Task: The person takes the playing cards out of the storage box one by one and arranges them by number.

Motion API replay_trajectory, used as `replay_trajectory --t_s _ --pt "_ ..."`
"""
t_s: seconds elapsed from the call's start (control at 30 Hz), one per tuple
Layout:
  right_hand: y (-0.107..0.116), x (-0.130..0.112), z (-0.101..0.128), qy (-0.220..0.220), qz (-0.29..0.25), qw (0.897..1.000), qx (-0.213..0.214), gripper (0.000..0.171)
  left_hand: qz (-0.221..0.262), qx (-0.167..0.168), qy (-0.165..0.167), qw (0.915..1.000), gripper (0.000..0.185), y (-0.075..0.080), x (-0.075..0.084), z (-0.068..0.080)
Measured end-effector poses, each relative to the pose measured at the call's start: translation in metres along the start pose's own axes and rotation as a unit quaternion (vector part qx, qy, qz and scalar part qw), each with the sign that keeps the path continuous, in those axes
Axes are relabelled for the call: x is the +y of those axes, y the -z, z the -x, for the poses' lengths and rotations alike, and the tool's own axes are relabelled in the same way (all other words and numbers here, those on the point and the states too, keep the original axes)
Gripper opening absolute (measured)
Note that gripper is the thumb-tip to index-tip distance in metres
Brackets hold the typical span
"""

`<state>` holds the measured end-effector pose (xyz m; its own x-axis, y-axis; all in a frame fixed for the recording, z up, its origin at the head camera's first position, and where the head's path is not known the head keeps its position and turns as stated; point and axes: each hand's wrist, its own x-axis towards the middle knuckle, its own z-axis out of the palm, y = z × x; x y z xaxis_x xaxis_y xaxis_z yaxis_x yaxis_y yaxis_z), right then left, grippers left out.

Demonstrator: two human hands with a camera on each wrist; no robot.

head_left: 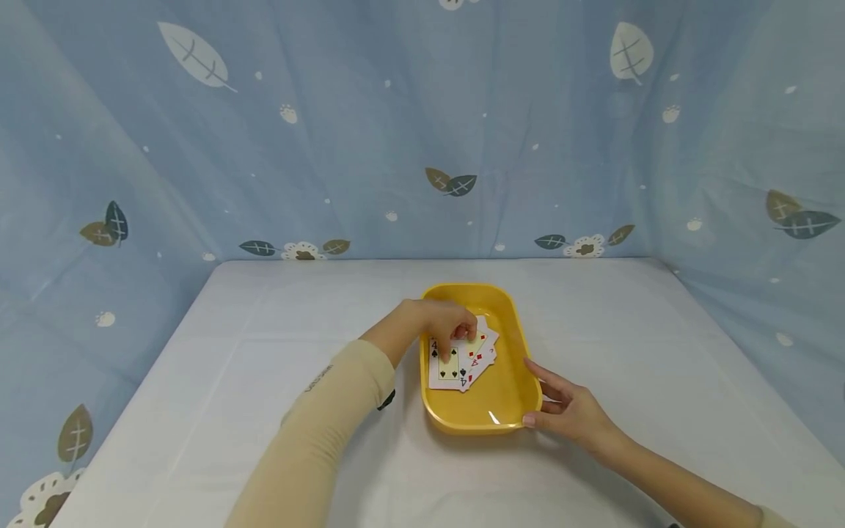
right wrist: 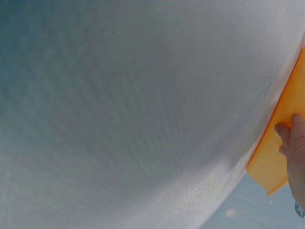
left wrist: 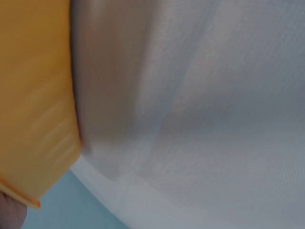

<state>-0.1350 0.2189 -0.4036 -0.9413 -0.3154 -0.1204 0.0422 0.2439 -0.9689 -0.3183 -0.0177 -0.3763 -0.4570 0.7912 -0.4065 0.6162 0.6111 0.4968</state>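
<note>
A yellow plastic tray (head_left: 498, 402) with rounded corners stands on the table. Inside it, toward its left side, lies a loose fan of playing cards (head_left: 455, 378); a four of spades is on top and red diamond cards show beneath. My left hand (head_left: 451, 323) reaches over the tray's left wall, its bent fingers and thumb spread apart and touching the cards. Part of the fan is hidden under that hand. At the near right corner my right hand (head_left: 573, 412) holds the tray, thumb by the front rim and fingers along the right wall.
A white cloth (head_left: 284, 323) covers the table. Blue fabric (head_left: 370, 132) with printed leaves and flowers hangs behind and on both sides. In the left wrist view, the tray's outer wall (left wrist: 35, 90) fills the left edge.
</note>
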Motion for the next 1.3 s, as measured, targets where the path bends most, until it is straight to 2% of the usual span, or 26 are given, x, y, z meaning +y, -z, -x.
replay_trajectory --t_s 0.13,0.33,0.43,0.8,1.1,1.3 --pt "0.0000 0.0005 -0.0003 -0.008 0.006 1.000 0.003 0.086 -0.009 -0.001 -0.001 1.0000 0.047 -0.0026 -0.0006 -0.0018" --pt "-0.0004 0.0018 -0.0003 -0.013 0.012 1.000 0.004 0.086 0.000 0.018 0.033 0.9993 0.045 -0.0063 -0.0001 -0.0029" --pt "-0.0010 0.0033 -0.0001 -0.013 0.011 1.000 0.004 0.086 0.002 0.029 0.040 0.9988 0.043 -0.0073 0.0010 -0.0035" --pt "-0.0006 0.0011 0.0003 -0.010 0.009 1.000 -0.001 0.084 0.016 0.072 0.011 0.9972 0.037 -0.0071 0.0018 -0.0030" --pt "-0.0006 0.0036 0.0001 0.000 0.001 1.000 -0.013 0.085 0.108 0.099 0.008 0.9892 0.046 -0.0028 -0.0022 0.0006" --pt "-0.0013 0.0032 0.0005 -0.005 0.009 1.000 -0.004 0.085 0.122 0.140 -0.008 0.9827 0.046 0.0019 -0.0056 0.0028"
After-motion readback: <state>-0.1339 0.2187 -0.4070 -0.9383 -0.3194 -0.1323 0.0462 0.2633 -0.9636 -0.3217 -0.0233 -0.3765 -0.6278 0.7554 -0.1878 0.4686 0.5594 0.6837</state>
